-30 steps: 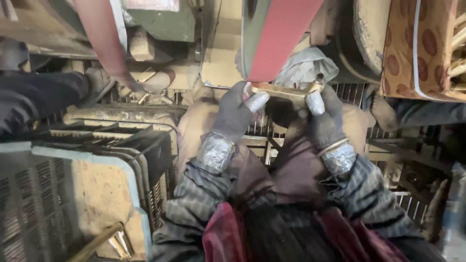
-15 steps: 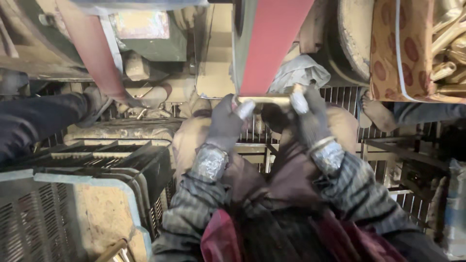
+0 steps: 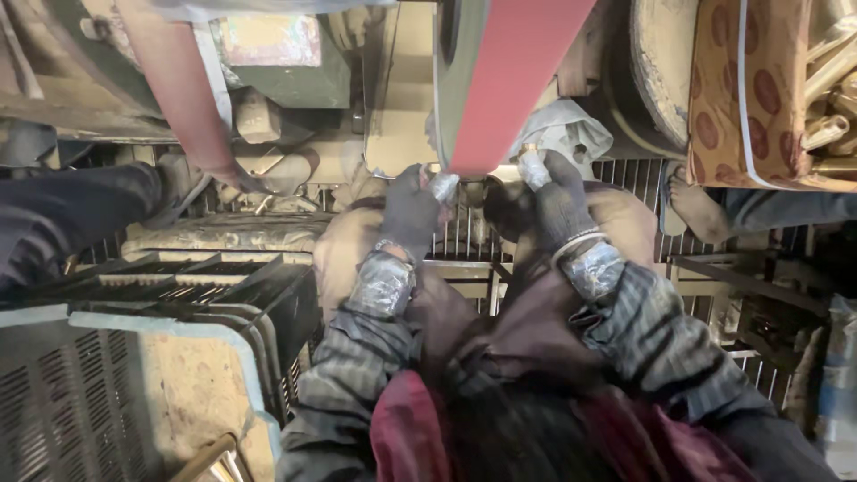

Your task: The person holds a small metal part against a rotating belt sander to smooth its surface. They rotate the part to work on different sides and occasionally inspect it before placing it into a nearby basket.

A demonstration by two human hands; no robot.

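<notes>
Gripping a short brass-coloured metal piece (image 3: 500,170) by both ends, the person is pressing it up against the red sanding belt (image 3: 513,80) just above the hands. Left hand (image 3: 412,210), in a dark glove w/ taped fingertips, is clenched on the left end; right hand (image 3: 558,201), gloved and taped the same way, is clamped on the right end. Most of the piece is hidden behind the belt edge, so only the ends are showing, approx. A two-ended grip is probably keeping the piece level across the belt and the fingers off to the sides of it. Silver tape wrapped at both wrists (image 3: 382,284) is likely sealing the cuffs against dust and grit.

Behind the right hand a crumpled pale cloth (image 3: 567,129) is lying. Further right, a patterned sack (image 3: 741,98) is holding more brass-coloured pieces (image 3: 826,80), within reach of the right hand. Beyond it another person's bare foot (image 3: 696,210) is resting on the metal grate (image 3: 625,170). Left of the left hand, a second reddish belt (image 3: 178,98) is running, and black plastic crates (image 3: 178,286) are sitting near the left elbow.
</notes>
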